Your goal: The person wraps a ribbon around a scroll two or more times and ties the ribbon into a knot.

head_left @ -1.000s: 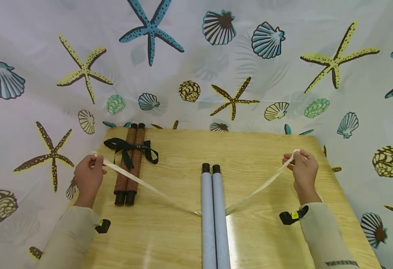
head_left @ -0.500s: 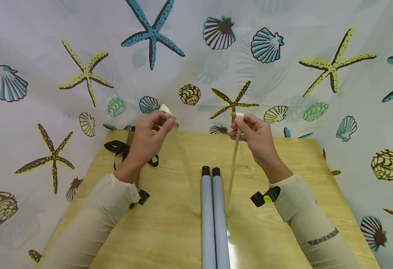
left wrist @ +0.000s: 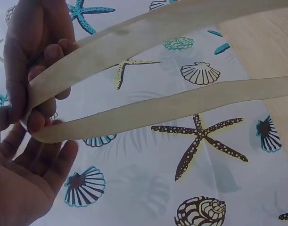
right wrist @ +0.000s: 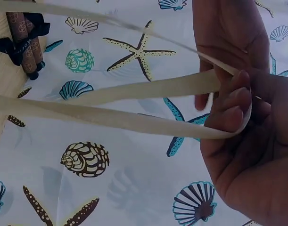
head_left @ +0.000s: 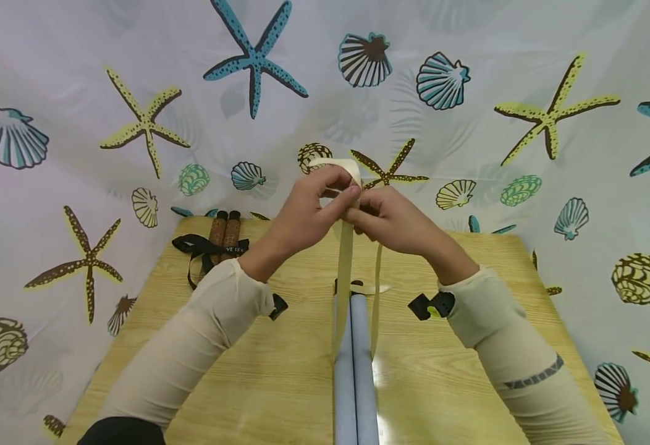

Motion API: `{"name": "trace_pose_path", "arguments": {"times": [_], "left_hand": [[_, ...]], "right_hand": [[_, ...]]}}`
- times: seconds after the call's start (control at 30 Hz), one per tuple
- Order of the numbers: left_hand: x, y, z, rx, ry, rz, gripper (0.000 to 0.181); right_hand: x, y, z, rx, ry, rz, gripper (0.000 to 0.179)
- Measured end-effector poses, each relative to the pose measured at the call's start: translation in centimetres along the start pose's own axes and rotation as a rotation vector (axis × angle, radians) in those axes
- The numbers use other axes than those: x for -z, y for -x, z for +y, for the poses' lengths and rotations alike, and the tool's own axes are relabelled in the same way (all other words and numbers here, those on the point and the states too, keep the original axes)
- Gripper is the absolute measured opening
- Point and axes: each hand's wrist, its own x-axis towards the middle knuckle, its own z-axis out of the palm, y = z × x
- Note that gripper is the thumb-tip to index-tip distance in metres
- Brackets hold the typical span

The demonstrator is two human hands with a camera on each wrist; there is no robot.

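Observation:
Two pale blue rolls with dark end caps, a left roll (head_left: 344,386) and a right roll (head_left: 363,371), lie side by side. A cream ribbon (head_left: 344,278) rises from both sides of the pair to my hands, which meet above the far end. My left hand (head_left: 308,210) pinches it between thumb and fingers, a fold standing over the knuckles. Right beside it, my right hand (head_left: 397,219) grips the ribbon with curled fingers. In the left wrist view two lengths of ribbon (left wrist: 134,110) run to the fingers. Part of the crossing is hidden by the fingers.
At the back left of the wooden table (head_left: 269,383) lie two brown patterned rolls (head_left: 225,230), tied with a black ribbon bow (head_left: 197,244) and partly covered by the left arm. A white cloth (head_left: 314,74) printed with shells and starfish hangs behind and at the sides.
Both hands have come inward from wide apart and up over the rolls, bringing the ribbon ends together. The ribbon now stands steeply and loops between the fingers.

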Motion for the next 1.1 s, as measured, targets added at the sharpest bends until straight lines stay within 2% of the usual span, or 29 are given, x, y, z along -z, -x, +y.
{"name": "trace_pose_path", "arguments": {"times": [0.07, 0.13, 0.2, 0.27, 0.37, 0.43, 0.5, 0.57, 0.63, 0.7, 0.77, 0.8, 0.87, 0.9, 0.97, 1.03, 1.1], "left_hand": [[-0.1, 0.2, 0.0, 0.106, 0.053, -0.075, 0.022], [-0.1, 0.8, -0.2, 0.211, 0.086, -0.12, 0.025], [0.0, 1.9, -0.3, 0.285, 0.107, -0.133, 0.025], [-0.2, 3.2, -0.2, 0.347, 0.139, -0.115, 0.023], [-1.4, 5.6, 1.0, 0.406, 0.238, -0.107, 0.022], [-3.2, 7.1, 2.1, 0.423, 0.316, -0.149, 0.023], [-5.2, 8.1, 2.9, 0.4, 0.344, -0.209, 0.024], [-7.2, 8.5, 2.9, 0.345, 0.301, -0.238, 0.025], [-8.5, 8.3, 2.2, 0.28, 0.173, -0.195, 0.03], [-9.2, 7.8, 0.8, 0.205, -0.045, -0.078, 0.038], [-9.4, 7.2, -0.7, 0.171, -0.266, 0.062, 0.042], [-9.3, 7.0, -1.4, 0.173, -0.364, 0.119, 0.043], [-8.9, 6.6, -2.4, 0.189, -0.456, 0.185, 0.041], [-8.6, 6.5, -2.6, 0.205, -0.447, 0.185, 0.043], [-7.9, 6.5, -2.7, 0.242, -0.34, 0.14, 0.045], [-7.3, 6.7, -2.3, 0.282, -0.147, 0.065, 0.041], [-6.8, 7.0, -1.8, 0.303, 0.009, -0.007, 0.032]], "right_hand": [[0.3, 0.1, 0.1, 0.004, -0.013, 0.006, 0.029], [0.6, 0.3, 0.3, -0.021, -0.03, 0.025, 0.033], [0.8, 0.4, 0.6, -0.053, -0.063, 0.046, 0.035], [1.0, 0.4, 0.7, -0.088, -0.083, 0.069, 0.036], [1.3, 0.4, 0.9, -0.116, -0.122, 0.081, 0.036], [1.5, 0.4, 0.8, -0.119, -0.135, 0.081, 0.037], [1.7, 0.5, 0.8, -0.104, -0.133, 0.078, 0.038], [1.9, 0.7, 0.8, -0.081, -0.119, 0.074, 0.037], [2.0, 0.9, 0.9, -0.049, -0.107, 0.057, 0.037], [2.1, 1.1, 1.0, -0.014, -0.109, 0.031, 0.036], [2.1, 1.4, 1.0, 0.015, -0.124, 0.003, 0.035], [2.1, 1.5, 1.1, 0.026, -0.132, -0.011, 0.035], [2.1, 1.7, 1.2, 0.045, -0.149, -0.03, 0.035], [2.1, 1.7, 1.2, 0.053, -0.151, -0.037, 0.035], [2.2, 1.9, 1.4, 0.061, -0.152, -0.04, 0.034], [2.3, 2.0, 1.5, 0.067, -0.155, -0.037, 0.034], [2.5, 2.1, 1.5, 0.071, -0.15, -0.024, 0.034]]}}
